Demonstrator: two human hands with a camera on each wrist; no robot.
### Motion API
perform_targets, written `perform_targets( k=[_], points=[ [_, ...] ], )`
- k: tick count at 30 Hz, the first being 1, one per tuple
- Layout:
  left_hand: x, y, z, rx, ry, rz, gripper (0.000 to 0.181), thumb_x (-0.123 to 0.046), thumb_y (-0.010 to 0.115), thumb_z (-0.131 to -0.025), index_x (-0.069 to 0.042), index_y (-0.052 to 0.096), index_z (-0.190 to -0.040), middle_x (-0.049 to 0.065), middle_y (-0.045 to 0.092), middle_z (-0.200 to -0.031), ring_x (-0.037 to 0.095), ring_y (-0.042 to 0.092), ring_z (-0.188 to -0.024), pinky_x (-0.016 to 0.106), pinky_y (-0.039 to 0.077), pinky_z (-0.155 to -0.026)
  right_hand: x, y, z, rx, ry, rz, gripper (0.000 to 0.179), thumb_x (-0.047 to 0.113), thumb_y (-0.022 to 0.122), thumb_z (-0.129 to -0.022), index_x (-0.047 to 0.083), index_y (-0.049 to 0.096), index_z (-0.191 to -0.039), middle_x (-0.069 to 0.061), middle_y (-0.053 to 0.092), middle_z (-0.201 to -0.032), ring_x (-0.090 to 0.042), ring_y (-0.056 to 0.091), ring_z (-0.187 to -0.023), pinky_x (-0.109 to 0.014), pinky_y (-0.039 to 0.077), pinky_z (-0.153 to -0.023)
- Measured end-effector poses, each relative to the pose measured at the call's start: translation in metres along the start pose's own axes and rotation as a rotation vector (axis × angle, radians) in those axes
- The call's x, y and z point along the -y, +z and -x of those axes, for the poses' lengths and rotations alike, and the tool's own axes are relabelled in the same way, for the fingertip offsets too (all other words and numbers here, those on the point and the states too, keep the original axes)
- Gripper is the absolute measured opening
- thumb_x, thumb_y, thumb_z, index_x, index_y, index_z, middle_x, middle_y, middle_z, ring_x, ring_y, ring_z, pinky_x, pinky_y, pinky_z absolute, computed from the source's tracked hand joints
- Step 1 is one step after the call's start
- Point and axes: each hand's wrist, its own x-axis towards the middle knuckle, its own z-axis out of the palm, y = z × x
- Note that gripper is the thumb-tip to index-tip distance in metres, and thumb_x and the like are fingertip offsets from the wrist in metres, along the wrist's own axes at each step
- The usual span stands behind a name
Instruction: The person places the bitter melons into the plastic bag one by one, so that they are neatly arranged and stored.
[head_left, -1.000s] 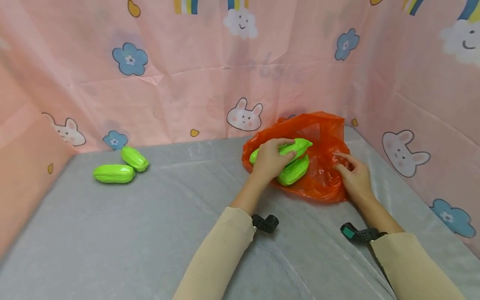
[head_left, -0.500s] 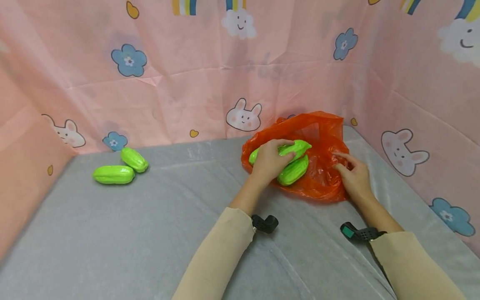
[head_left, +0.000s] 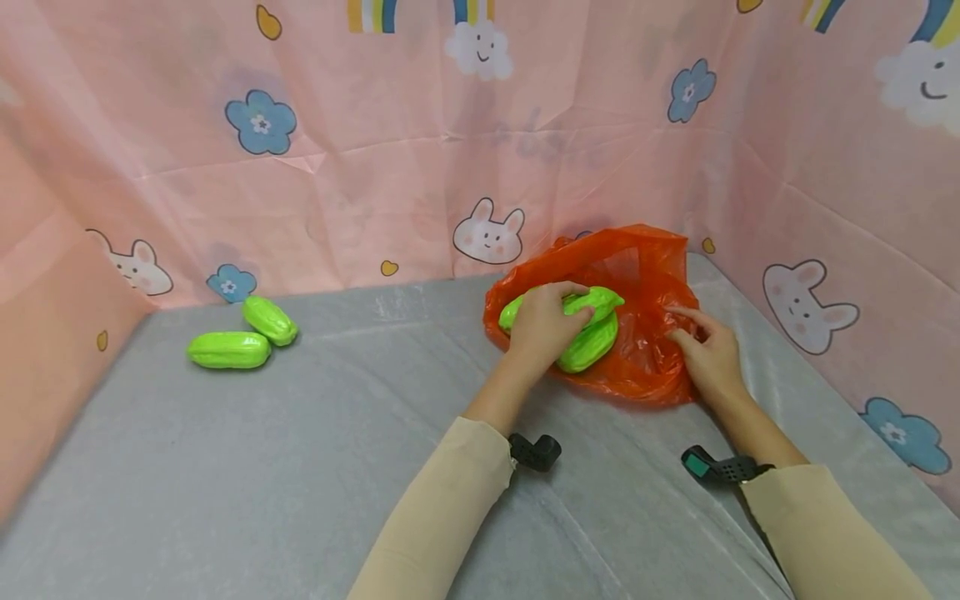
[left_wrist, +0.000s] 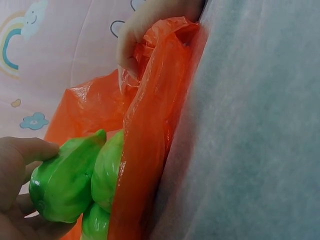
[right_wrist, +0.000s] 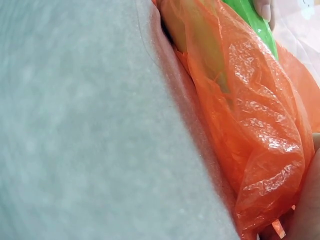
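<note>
My left hand [head_left: 542,323] grips a bright green, ridged, gourd-like fruit [left_wrist: 65,177] with a pointed tip, fingers and thumb around it. This fruit lies over another green fruit [head_left: 588,343] in the mouth of a thin orange-red plastic bag [head_left: 637,367]. In the left wrist view, part of a further green fruit [left_wrist: 96,222] shows low beside the bag wall. At the bag's right side my right hand [head_left: 712,354] pinches the crumpled plastic between thumb and fingers. The bag lies on its side, its opening spread toward the left. My left hand hides part of the held fruit.
Two more green fruits, one lying lengthwise [head_left: 228,350] and one slanted [head_left: 270,320], rest close together at the far left. A grey cloth [head_left: 337,467] covers the surface. Pink printed curtains [head_left: 375,175] stand behind and on both sides.
My left hand has lowered slightly with its fruit, which sits closer over the fruit beneath. The right hand and the bag look almost unchanged.
</note>
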Motion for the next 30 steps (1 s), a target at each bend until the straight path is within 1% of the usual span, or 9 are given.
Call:
perform_targets(
  k=[5,8,10,15,18,21,24,28,30],
  points=[
    [-0.0032,0.0006,0.0018,-0.03,-0.002,-0.048,0.03,-0.033,0.071,-0.094,-0.021,0.075,-0.122,-0.005,0.075,-0.117,0.014,0.064,-0.106,0.03,0.055,-0.092,0.0008,0.0002,0.0008,-0.003,-0.007,0.008,0.043,0.023,0.053,-0.102,0.004,0.059,-0.14,0.004,0.054,-0.109,-0.007,0.048,-0.089,-0.003,0.046,-0.07],
    [-0.0039,0.0013,0.0024,-0.043,-0.001,-0.073,0.03,-0.033,0.071,-0.094,-0.021,0.075,-0.121,-0.005,0.076,-0.115,0.014,0.065,-0.105,0.03,0.055,-0.089,0.0009,0.0005,0.0011,-0.008,-0.015,0.013,0.043,0.023,0.053,-0.102,0.004,0.059,-0.139,0.002,0.053,-0.108,-0.009,0.048,-0.089,-0.004,0.045,-0.069],
    [-0.0041,0.0017,0.0027,-0.05,-0.002,-0.096,0.03,-0.035,0.071,-0.094,-0.022,0.075,-0.121,-0.006,0.076,-0.114,0.015,0.066,-0.105,0.03,0.055,-0.088,0.001,0.0006,0.0012,-0.012,-0.017,0.012,0.042,0.022,0.053,-0.102,0.004,0.06,-0.139,0.003,0.052,-0.106,-0.009,0.048,-0.089,-0.004,0.045,-0.068],
    [-0.0052,0.0016,0.0034,-0.052,0.001,-0.163,0.032,-0.039,0.072,-0.092,-0.025,0.075,-0.122,-0.008,0.076,-0.113,0.014,0.066,-0.104,0.03,0.055,-0.083,0.0009,0.0004,0.001,-0.016,-0.018,0.001,0.041,0.022,0.053,-0.102,0.004,0.061,-0.138,0.007,0.051,-0.102,-0.009,0.047,-0.089,-0.005,0.045,-0.067],
    [-0.006,0.0002,0.0037,-0.048,-0.001,-0.19,0.034,-0.041,0.072,-0.092,-0.027,0.075,-0.122,-0.009,0.076,-0.112,0.014,0.065,-0.102,0.031,0.054,-0.084,0.0007,0.0006,0.0,-0.013,-0.016,-0.002,0.041,0.022,0.053,-0.101,0.004,0.06,-0.138,0.008,0.051,-0.103,-0.007,0.047,-0.089,-0.005,0.045,-0.068],
    [-0.0067,-0.0011,0.0039,-0.045,-0.006,-0.199,0.035,-0.042,0.073,-0.091,-0.027,0.074,-0.123,-0.009,0.076,-0.112,0.014,0.065,-0.102,0.032,0.054,-0.086,-0.0003,0.0006,-0.001,-0.013,-0.016,0.001,0.042,0.021,0.054,-0.101,0.004,0.06,-0.139,0.013,0.052,-0.104,-0.005,0.047,-0.089,-0.004,0.045,-0.07],
    [-0.0067,-0.0015,0.0031,-0.037,-0.004,-0.196,0.036,-0.044,0.072,-0.092,-0.027,0.074,-0.123,-0.009,0.076,-0.112,0.013,0.066,-0.102,0.031,0.055,-0.085,-0.001,-0.0002,-0.0008,-0.019,-0.03,0.016,0.041,0.021,0.054,-0.101,0.004,0.061,-0.138,0.012,0.05,-0.099,-0.006,0.046,-0.087,-0.005,0.043,-0.067],
    [-0.0055,-0.0039,0.002,-0.039,-0.017,-0.161,0.036,-0.044,0.069,-0.093,-0.025,0.074,-0.124,-0.008,0.076,-0.115,0.013,0.067,-0.1,0.028,0.055,-0.079,-0.0007,-0.0015,0.0008,-0.02,-0.045,0.025,0.04,0.021,0.054,-0.101,0.003,0.062,-0.136,0.006,0.047,-0.094,-0.007,0.044,-0.085,-0.009,0.042,-0.064],
    [-0.0045,-0.0071,0.0018,-0.049,-0.034,-0.136,0.036,-0.044,0.068,-0.094,-0.024,0.074,-0.123,-0.007,0.076,-0.115,0.013,0.068,-0.096,0.028,0.055,-0.075,-0.0005,-0.0013,0.0013,-0.01,-0.04,0.014,0.041,0.021,0.054,-0.101,0.002,0.061,-0.137,0.007,0.048,-0.096,-0.006,0.045,-0.085,-0.008,0.043,-0.064]
  ],
)
